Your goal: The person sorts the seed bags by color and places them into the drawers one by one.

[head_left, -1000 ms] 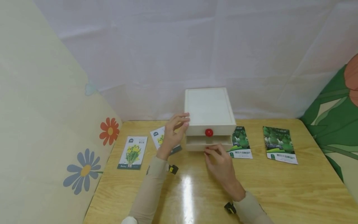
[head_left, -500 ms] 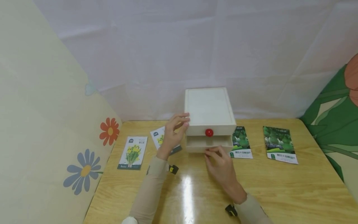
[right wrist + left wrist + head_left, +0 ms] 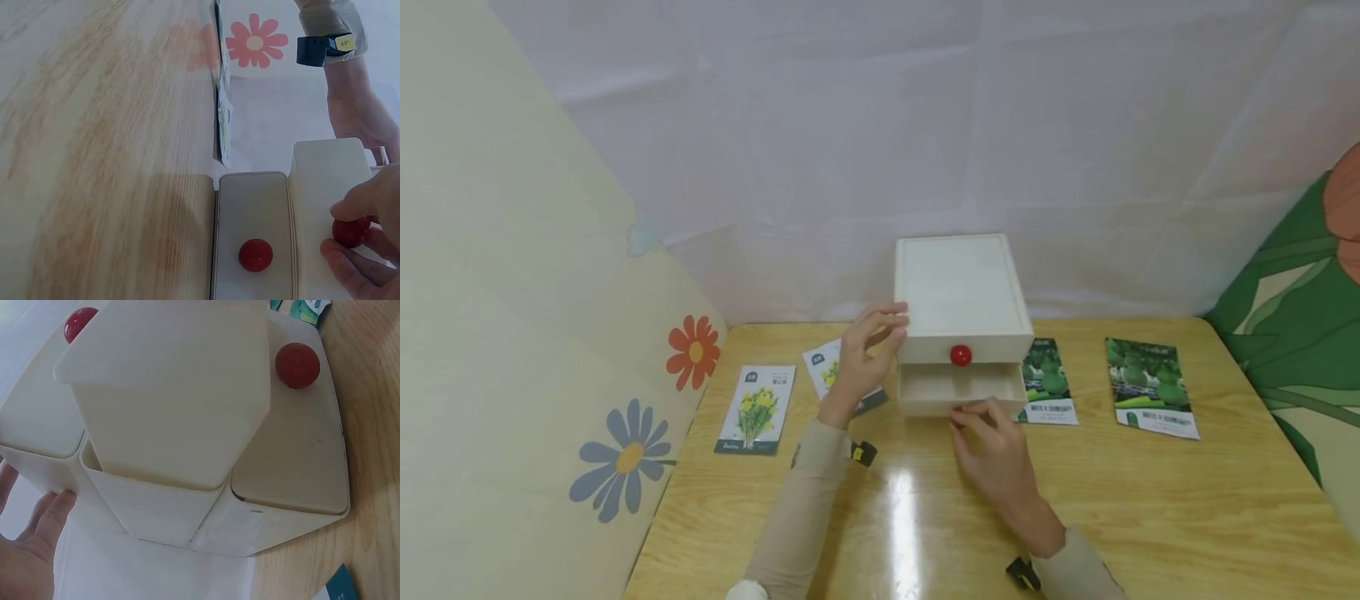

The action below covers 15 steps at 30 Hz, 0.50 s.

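A small white drawer cabinet (image 3: 961, 283) stands near the back of the table, its middle drawer (image 3: 175, 419) pulled partly out. Nothing shows in the part of the drawer visible from the head view. My right hand (image 3: 996, 450) pinches the round red knob (image 3: 350, 234) on that drawer's front between thumb and fingers. The fingertips of my left hand (image 3: 867, 354) rest against the cabinet's left side near its top edge. The top drawer with its red knob (image 3: 960, 355) is closed, as is the bottom drawer with a red knob (image 3: 255, 255).
To the left lie two packets with yellow flowers, one outer packet (image 3: 755, 410) and one inner packet (image 3: 822, 367) partly behind my left hand. On the right are two green gourd packets, an inner packet (image 3: 1049, 383) beside the cabinet and an outer packet (image 3: 1152, 387). Cloth hangs behind.
The middle drawer has slid a little further out toward me, my right hand drawing back with its knob. My left hand has stayed against the cabinet.
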Motion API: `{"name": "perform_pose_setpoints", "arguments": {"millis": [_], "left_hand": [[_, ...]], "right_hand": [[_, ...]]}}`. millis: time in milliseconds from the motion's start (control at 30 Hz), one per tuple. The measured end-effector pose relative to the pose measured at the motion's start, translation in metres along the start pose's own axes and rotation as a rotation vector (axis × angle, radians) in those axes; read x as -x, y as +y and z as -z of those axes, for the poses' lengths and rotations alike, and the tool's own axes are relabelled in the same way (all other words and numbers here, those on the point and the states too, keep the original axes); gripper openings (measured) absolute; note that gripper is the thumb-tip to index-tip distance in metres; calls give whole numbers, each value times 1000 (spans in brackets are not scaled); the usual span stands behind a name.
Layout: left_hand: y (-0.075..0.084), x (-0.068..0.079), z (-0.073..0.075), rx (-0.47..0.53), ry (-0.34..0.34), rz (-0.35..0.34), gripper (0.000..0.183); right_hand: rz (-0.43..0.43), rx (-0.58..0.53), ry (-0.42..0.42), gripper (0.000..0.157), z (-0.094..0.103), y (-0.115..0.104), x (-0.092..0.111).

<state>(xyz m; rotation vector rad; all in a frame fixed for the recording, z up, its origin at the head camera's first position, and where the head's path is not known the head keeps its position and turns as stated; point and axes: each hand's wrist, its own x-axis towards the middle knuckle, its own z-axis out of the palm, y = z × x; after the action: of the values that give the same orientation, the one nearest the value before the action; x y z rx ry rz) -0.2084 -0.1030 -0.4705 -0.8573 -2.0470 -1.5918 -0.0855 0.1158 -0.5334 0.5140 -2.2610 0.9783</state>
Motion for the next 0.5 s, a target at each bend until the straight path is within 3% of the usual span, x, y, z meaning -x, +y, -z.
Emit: {"name": "perform_pose_setpoints", "arguments": {"millis": [500], "left_hand": [[-3, 1, 1, -8, -16, 19, 16]], "right_hand": [[48, 33, 38, 34, 2, -3, 6]]}}
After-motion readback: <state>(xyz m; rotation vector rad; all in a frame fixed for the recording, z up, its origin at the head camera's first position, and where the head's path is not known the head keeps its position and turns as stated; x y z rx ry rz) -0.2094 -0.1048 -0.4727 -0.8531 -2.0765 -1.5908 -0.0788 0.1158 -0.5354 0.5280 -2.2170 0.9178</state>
